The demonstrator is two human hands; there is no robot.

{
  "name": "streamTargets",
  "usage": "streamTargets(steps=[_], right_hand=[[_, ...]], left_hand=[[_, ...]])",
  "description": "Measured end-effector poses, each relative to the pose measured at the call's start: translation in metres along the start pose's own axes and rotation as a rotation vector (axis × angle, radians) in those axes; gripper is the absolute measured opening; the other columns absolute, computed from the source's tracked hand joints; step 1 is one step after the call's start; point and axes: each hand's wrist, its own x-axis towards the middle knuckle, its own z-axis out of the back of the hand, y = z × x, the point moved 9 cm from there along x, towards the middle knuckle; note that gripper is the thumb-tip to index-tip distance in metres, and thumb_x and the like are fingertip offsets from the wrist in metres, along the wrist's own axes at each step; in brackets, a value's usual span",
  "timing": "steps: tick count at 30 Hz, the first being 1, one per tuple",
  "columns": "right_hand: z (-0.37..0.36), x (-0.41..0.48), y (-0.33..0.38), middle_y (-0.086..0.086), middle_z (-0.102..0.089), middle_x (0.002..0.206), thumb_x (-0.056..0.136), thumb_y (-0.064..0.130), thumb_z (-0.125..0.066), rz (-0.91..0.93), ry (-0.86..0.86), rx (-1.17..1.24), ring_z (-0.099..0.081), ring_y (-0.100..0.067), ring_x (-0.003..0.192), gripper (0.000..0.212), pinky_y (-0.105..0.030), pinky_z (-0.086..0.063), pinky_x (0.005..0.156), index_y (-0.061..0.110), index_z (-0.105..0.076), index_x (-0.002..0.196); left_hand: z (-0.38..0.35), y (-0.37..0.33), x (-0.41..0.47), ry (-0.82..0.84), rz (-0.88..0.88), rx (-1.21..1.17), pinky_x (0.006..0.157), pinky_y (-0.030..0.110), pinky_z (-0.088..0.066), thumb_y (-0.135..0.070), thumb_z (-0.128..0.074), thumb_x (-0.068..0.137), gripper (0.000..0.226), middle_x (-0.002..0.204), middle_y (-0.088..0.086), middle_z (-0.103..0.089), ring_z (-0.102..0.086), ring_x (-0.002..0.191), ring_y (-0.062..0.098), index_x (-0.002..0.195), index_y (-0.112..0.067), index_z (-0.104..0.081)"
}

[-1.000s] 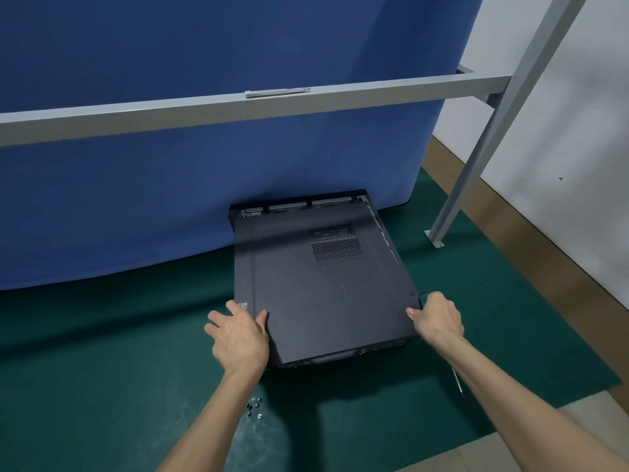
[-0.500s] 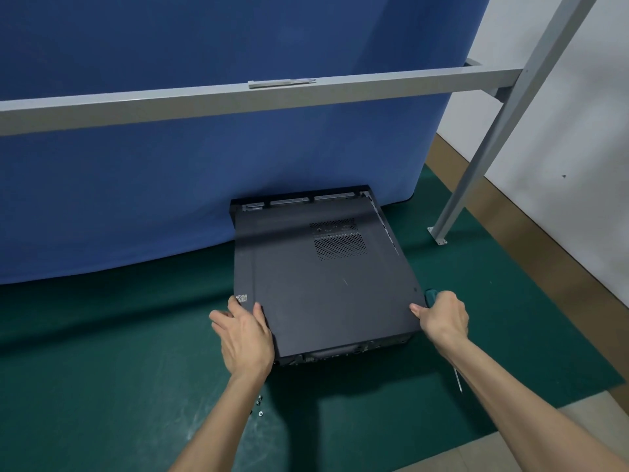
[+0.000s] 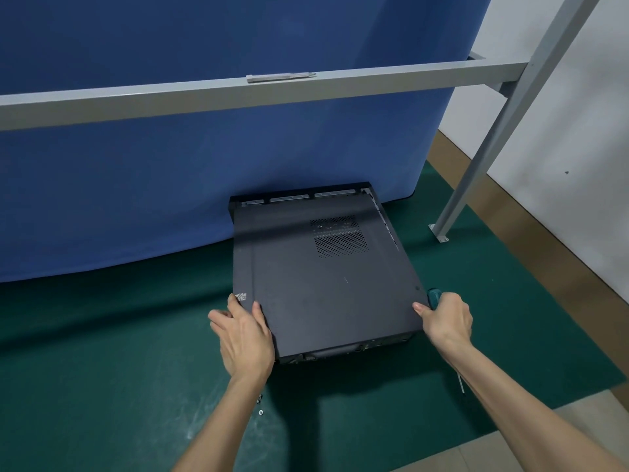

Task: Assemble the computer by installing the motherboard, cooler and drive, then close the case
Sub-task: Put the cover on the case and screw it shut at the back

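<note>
Two hands on the case [image 3: 343, 350] now, one at each near corner. It lies flat on the green mat [image 3: 102, 369], far end close against the blue curtain [image 3: 170, 165], near end facing the person. The dark panel [image 3: 323, 284] sits on top, vent [image 3: 340, 240] toward the far right. A strip of the case's frame shows past the panel's far edge and along its right side.

Left hand [image 3: 243, 335] is at the near-left corner: fingers spread and fairly straight, pressed to the panel's edge beside a small sticker [image 3: 241, 296], thumb lying on top. Right hand [image 3: 446, 318] takes the near-right corner, thumb on the panel's top face, fingers curled down the side, gripping that edge.

A screwdriver [image 3: 434, 296] is right there too: its teal handle pokes out past the right knuckles, just beside the case, and its thin shaft shows on the mat under the forearm. Whether the fingers touch it, I cannot tell.

A few small screws [image 3: 260, 406] lie on the mat by the left wrist. A grey bar [image 3: 204, 97] crosses above, meeting a slanted leg [image 3: 493, 141] at right, with a white wall [image 3: 561, 131] behind.
</note>
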Motion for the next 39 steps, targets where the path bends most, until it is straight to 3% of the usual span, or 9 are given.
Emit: streamTargets(steps=[17,26,31,34,36,39], right_hand=[[0.004,-0.003,-0.003,-0.007,-0.045,0.061,0.088,0.024,-0.070,0.009,-0.028,0.022,-0.037,-0.019,0.052,0.046,-0.031,-0.026,0.047,0.009,-0.035,0.063],[-0.002,0.008,0.000,-0.005,-0.046,0.068,0.090,0.025,-0.067,0.026,0.020,-0.036,-0.048,-0.029,0.069,0.042,-0.032,-0.034,0.059,0.010,-0.037,0.067],[-0.007,0.008,0.013,-0.007,-0.050,0.075,0.094,0.025,-0.062,0.058,0.068,-0.160,-0.049,-0.029,0.075,0.027,-0.033,-0.037,0.062,0.004,-0.047,0.086],[-0.009,0.006,0.021,-0.017,-0.062,0.101,0.096,0.023,-0.058,0.080,0.085,-0.264,-0.057,-0.034,0.089,0.027,-0.034,-0.039,0.066,-0.001,-0.051,0.104],[-0.011,0.004,0.026,-0.017,-0.062,0.107,0.096,0.021,-0.056,0.112,0.078,-0.321,-0.059,-0.035,0.096,0.032,-0.035,-0.039,0.067,-0.001,-0.043,0.115],[-0.013,0.001,0.035,-0.016,-0.062,0.104,0.096,0.018,-0.056,0.178,0.063,-0.389,-0.058,-0.032,0.090,0.037,-0.036,-0.038,0.065,0.002,-0.030,0.117]], left_hand=[[0.008,-0.009,0.004,-0.033,-0.038,-0.013,0.067,0.039,-0.036,-0.030,-0.044,0.097,0.049,0.109,0.018,-0.037,-0.040,0.097,0.034,0.137,-0.002,-0.038],[-0.004,-0.010,0.002,0.025,-0.010,0.042,0.072,0.042,-0.041,-0.029,-0.041,0.099,0.050,0.115,0.020,-0.035,-0.037,0.102,0.034,0.139,0.000,-0.035],[-0.004,-0.019,0.008,0.031,-0.064,0.248,0.079,0.040,-0.041,-0.029,-0.041,0.098,0.047,0.118,0.020,-0.038,-0.037,0.100,0.033,0.134,0.002,-0.039],[-0.005,-0.022,0.009,0.021,-0.110,0.344,0.078,0.036,-0.040,-0.031,-0.040,0.098,0.043,0.117,0.016,-0.040,-0.040,0.099,0.031,0.129,-0.001,-0.042],[-0.007,-0.023,0.010,0.028,-0.144,0.421,0.077,0.033,-0.039,-0.032,-0.038,0.099,0.042,0.118,0.013,-0.040,-0.041,0.099,0.028,0.127,-0.002,-0.043],[-0.016,-0.025,0.012,0.078,-0.183,0.501,0.079,0.029,-0.038,-0.028,-0.037,0.099,0.041,0.120,0.010,-0.038,-0.041,0.100,0.025,0.129,0.001,-0.039]])
